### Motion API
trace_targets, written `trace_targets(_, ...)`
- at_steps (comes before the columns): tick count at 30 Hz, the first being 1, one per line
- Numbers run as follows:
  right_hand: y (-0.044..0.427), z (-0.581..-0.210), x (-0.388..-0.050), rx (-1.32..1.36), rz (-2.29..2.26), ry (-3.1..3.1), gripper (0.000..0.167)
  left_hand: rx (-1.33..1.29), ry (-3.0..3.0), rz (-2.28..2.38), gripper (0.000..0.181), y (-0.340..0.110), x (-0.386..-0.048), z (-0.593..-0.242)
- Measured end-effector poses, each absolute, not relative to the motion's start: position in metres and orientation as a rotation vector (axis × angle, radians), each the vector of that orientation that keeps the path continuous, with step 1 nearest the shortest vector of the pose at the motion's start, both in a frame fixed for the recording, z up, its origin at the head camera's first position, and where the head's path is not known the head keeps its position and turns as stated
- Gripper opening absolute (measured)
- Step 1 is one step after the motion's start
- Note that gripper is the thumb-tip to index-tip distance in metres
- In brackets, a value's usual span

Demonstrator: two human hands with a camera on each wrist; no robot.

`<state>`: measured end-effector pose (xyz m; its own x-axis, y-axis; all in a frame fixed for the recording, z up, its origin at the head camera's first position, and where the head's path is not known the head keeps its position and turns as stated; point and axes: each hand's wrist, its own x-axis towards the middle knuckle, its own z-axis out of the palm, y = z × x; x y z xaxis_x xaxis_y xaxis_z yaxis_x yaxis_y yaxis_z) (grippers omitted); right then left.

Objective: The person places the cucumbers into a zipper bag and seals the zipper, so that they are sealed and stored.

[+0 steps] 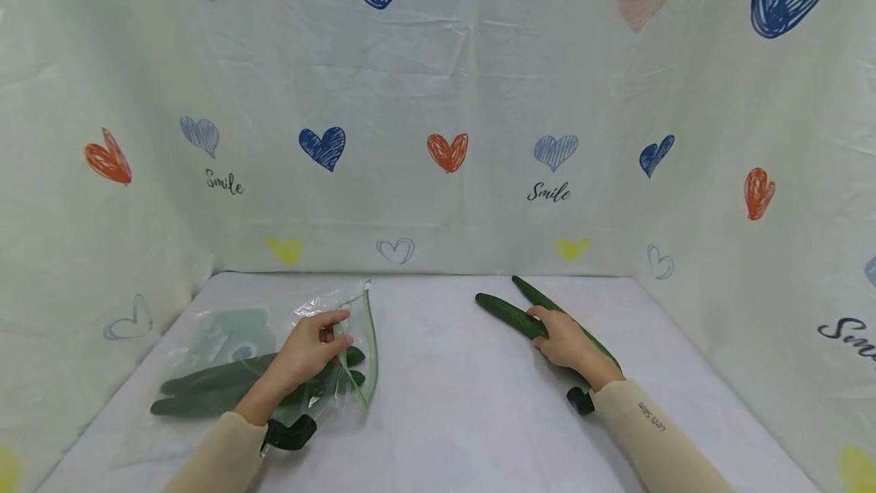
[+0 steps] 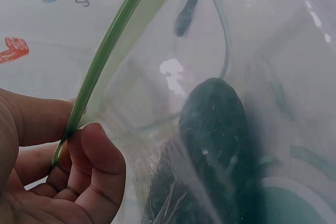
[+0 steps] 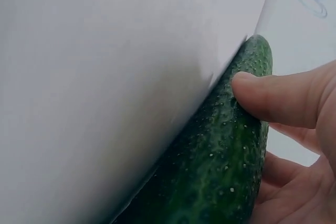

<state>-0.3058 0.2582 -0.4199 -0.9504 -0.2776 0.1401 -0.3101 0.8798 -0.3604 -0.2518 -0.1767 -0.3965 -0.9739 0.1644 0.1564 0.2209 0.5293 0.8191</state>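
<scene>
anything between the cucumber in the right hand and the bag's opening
Nothing visible but tabletop lies between the held cucumber and the green rim of the bag, which the left hand pinches. The second loose cucumber lies outside that gap, to the right.

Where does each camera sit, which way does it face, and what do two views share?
Head: worn on the head, looking forward and down at the bag and loose cucumbers; left hand, right hand and sleeves show.
Left wrist: worn there, facing the bag's green edge; only the left hand shows.
Right wrist: worn there, facing one cucumber; only the right hand shows.
Shared: head and left wrist both show the left hand holding the bag.
</scene>
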Motion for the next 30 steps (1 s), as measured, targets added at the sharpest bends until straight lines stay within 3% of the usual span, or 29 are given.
trace_targets(19,0.150,-0.405,-0.288,1.075,0.600,-2.818,0.046,-0.350,-2.686,-1.489,0.048,-0.178,-0.249,-0.394)
trace_targets(30,0.084,-0.399,-0.299,1.216,0.524,-2.797,0.043,-0.341,-2.684,-1.455,0.048,-0.176,-0.249,-0.395)
